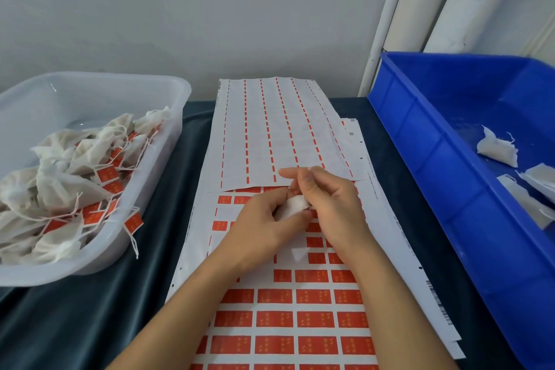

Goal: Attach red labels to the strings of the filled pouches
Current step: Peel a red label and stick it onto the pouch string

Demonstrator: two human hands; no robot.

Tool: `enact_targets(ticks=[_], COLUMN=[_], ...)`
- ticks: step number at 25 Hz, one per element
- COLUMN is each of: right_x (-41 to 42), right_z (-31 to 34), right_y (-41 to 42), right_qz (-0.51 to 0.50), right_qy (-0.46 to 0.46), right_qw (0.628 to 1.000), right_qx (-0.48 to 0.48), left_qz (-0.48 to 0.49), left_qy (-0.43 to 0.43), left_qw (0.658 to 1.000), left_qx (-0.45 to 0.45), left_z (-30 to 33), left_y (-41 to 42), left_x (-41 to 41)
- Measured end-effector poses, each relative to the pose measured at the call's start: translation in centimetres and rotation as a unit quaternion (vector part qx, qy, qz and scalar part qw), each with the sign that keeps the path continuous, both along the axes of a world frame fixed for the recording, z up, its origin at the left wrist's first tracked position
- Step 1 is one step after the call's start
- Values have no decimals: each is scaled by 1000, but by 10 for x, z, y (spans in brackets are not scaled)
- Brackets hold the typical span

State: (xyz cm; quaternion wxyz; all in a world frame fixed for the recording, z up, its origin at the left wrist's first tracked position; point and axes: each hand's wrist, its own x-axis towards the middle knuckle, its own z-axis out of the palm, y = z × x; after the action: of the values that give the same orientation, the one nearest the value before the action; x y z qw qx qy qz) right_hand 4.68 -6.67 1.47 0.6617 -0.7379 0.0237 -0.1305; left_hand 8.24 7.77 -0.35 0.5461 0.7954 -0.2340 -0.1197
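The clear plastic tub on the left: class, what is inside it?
The clear tub holds a heap of filled white pouches, many with red labels on their strings. Pouches lower in the heap are covered.

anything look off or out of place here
One labelled pouch's red label and string hang over the front rim of the clear tub at left, outside it. Otherwise nothing stands out.

A plain pale grey wall (pixel 180 9) rises behind the tabletop (pixel 75 318), draped in dark teal cloth; white cylindrical pipes (pixel 426 9) stand at the right corner.
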Motion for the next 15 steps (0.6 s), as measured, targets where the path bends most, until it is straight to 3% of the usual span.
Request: enact_targets(ticks=[10,15], right_x=[3,4], right_z=[-6,-6], right_y=[1,-2], right_qz=[-26,-37], right_qy=[44,72], right_qw=[999,996], right_qx=[5,35], left_qz=[73,122], left_qy=[-68,-97], left_qw=[994,988], left_qx=[34,-27], left_z=[-9,-1], left_y=[-4,-6], left_x=[-1,-5])
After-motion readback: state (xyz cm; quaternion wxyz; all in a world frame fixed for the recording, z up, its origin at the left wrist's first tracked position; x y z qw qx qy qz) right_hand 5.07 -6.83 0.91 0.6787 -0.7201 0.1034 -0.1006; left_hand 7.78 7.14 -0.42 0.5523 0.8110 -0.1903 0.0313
